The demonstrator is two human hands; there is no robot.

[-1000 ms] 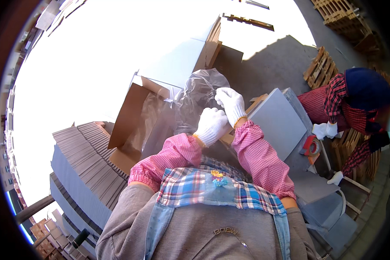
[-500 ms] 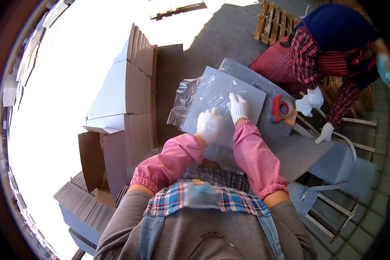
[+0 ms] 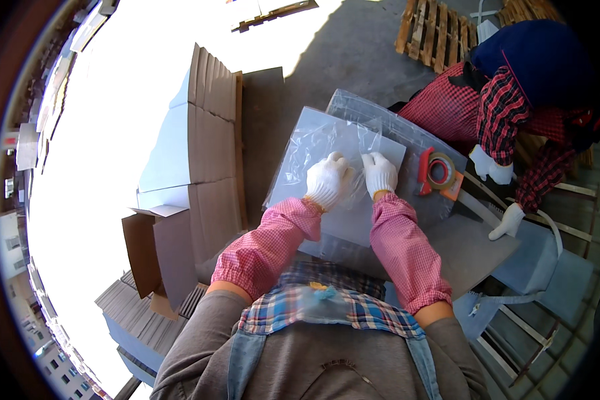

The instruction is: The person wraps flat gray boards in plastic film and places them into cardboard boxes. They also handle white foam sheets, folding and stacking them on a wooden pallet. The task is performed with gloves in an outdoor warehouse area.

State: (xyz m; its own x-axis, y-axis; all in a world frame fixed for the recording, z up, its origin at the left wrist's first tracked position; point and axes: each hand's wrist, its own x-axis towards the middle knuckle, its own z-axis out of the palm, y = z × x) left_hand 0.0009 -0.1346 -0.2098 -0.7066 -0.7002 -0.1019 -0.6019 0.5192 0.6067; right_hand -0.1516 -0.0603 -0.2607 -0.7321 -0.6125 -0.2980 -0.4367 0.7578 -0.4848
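Note:
Clear plastic film [image 3: 299, 157] lies wrinkled across a flat, light grey board [image 3: 345, 228] in front of me. White knitted gloves cover both my hands. Over the board's middle, my left hand [image 3: 328, 181] is closed with its fingers curled on the film. Close beside it, my right hand [image 3: 381, 175] pinches the film with its fingertips. The film's exact edge between the two hands is hard to make out. Right of my right hand rests a red and orange tape dispenser [image 3: 425, 172] with a roll of tape.
Beneath and behind the board is a plastic-wrapped stack [image 3: 363, 105]. Folded cartons [image 3: 213, 147] are piled at left, near an open cardboard box [image 3: 173, 253]. A co-worker's gloved hands [image 3: 507, 223] work at right near a strap. Wooden pallets [image 3: 437, 33] lie at the far right.
The film's loose left part has come in over the board. My left hand has shifted slightly right, and my right hand has moved right and nearer. The co-worker has leaned farther right.

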